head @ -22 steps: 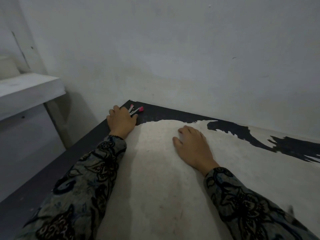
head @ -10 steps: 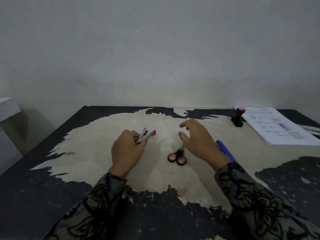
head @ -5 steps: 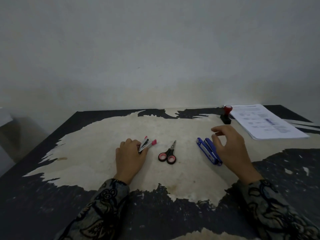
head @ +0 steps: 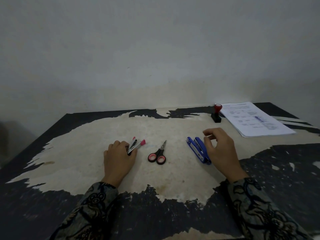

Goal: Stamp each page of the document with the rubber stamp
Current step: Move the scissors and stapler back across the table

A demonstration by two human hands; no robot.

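The stamp (head: pixel 216 114) stands upright at the table's (head: pixel 52 170) far right, red knob over black base, leaning slightly right, just left of the paper stack (head: pixel 256 121), whose long axis runs from the far edge toward the near right. Between it and the person lie a blue stapler (head: pixel 198 149) and closed scissors (head: pixel 158 154), tips pointing away. The left hand (head: pixel 118 159) grips a pink-tipped metal tool (head: pixel 136 144); the right hand (head: pixel 220 149) hovers beside the stapler, fingers loosely curled, holding nothing.
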